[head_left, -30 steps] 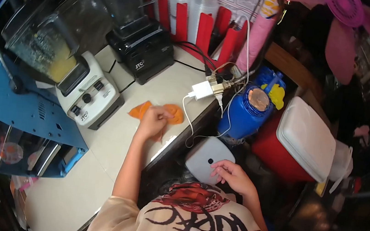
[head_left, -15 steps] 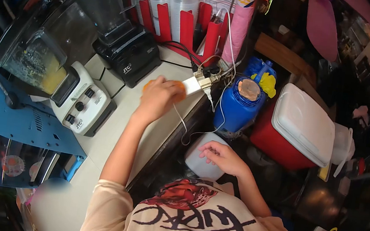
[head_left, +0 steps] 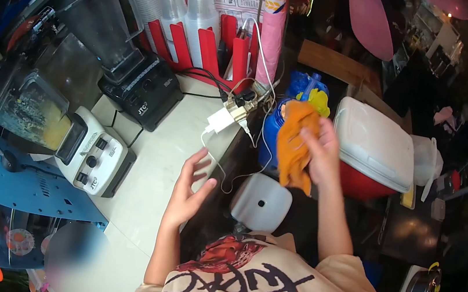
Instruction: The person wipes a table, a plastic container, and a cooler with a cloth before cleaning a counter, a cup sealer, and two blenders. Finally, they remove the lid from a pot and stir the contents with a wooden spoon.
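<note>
An orange cloth (head_left: 296, 145) hangs from my right hand (head_left: 324, 154), which pinches its upper right side in front of the blue jug (head_left: 272, 134). My left hand (head_left: 186, 191) hovers by the counter's edge with fingers apart and nothing in it. Nearest to it are a white charger (head_left: 221, 120) plugged into a power strip (head_left: 242, 111) and the thin white cable (head_left: 220, 170) running from there. Below the cloth is a pale stool (head_left: 262, 201) with a small dark hole in its top.
Two blenders, one white (head_left: 97, 152) and one black (head_left: 142, 91), stand on the pale counter (head_left: 152, 171). Behind them a red rack (head_left: 207, 52) holds stacked plastic cups (head_left: 200, 16). A red cooler with a white lid (head_left: 372, 139) sits at the right, beyond my right hand.
The orange cloth has gone from under my left hand on the counter to my right hand, off to the right. My left hand has drawn back and opened.
</note>
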Motion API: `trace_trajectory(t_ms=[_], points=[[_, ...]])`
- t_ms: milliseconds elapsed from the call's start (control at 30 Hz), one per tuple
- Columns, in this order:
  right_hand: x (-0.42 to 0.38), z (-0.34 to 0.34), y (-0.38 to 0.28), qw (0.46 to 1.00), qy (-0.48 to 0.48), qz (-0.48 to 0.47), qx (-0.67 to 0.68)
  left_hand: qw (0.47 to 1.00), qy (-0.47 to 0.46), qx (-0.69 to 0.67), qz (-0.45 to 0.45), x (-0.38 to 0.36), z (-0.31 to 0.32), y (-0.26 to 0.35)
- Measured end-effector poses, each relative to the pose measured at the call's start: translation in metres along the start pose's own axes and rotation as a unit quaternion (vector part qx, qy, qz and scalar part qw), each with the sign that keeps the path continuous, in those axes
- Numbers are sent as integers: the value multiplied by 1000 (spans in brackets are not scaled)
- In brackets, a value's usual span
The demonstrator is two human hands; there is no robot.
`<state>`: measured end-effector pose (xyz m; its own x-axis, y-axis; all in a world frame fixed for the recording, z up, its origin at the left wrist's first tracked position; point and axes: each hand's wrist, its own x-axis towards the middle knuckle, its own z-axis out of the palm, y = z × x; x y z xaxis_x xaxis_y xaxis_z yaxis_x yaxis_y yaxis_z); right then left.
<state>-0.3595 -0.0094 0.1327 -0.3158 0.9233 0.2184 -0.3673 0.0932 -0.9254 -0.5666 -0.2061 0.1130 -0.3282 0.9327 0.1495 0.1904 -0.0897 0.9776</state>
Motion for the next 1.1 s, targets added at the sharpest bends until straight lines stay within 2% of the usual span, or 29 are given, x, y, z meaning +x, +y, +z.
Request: trace_trajectory(t_ms=[67,133,167,200,233,267,333,367,467,600,633,700,767,800,867,900,933,967,1000,1033,1100], points=[[37,-8,-15,996,-10,-74,-54,998,17,-37,-54,-13,-6,-12],[87,-19,-7,975,-32,-130,-176,998,58,-9,-39,-29,-10,-20],[100,-29,8,934,-21,-157,-319,996,76,1,-45,-38,-12,-23],[109,-36,23,872,-9,-182,-454,994,94,10,-52,-46,-14,-25],[108,-45,40,752,-27,-171,-636,992,112,35,-55,-51,-17,-26],[109,-54,62,668,-95,-75,-734,989,127,39,-60,-58,-19,-29],[104,-74,112,662,-110,-7,-741,984,158,47,-72,-71,-25,-38],[102,-73,113,663,-114,13,-740,981,171,50,-75,-77,-27,-42],[83,-64,106,651,-14,-128,-748,975,196,45,-96,-89,-30,-45],[30,-51,96,744,116,-196,-628,966,233,30,-105,-89,-21,-47],[11,-54,100,761,135,-202,-602,968,238,34,-76,-89,-19,-55],[-36,-70,118,796,152,-174,-560,967,242,22,-74,-85,-11,-56],[-97,-96,155,789,160,-53,-590,972,221,1,-78,-82,-6,-68],[-135,-118,178,786,134,41,-602,975,209,6,-77,-81,-2,-72],[-210,-162,213,761,36,316,-565,976,202,69,-45,-80,6,-85],[-256,-189,242,739,-11,367,-564,971,202,124,-14,-80,10,-97],[-307,-215,264,725,-110,344,-587,963,201,177,21,-79,14,-105],[-367,-254,310,682,-196,404,-577,962,194,189,40,-77,16,-107],[-390,-238,260,681,-155,464,-546,959,191,200,60,-76,16,-107],[-442,-259,276,648,-159,480,-569,955,192,211,78,-76,17,-105],[-520,-284,289,641,-142,505,-561,958,172,217,77,-76,19,-101]])
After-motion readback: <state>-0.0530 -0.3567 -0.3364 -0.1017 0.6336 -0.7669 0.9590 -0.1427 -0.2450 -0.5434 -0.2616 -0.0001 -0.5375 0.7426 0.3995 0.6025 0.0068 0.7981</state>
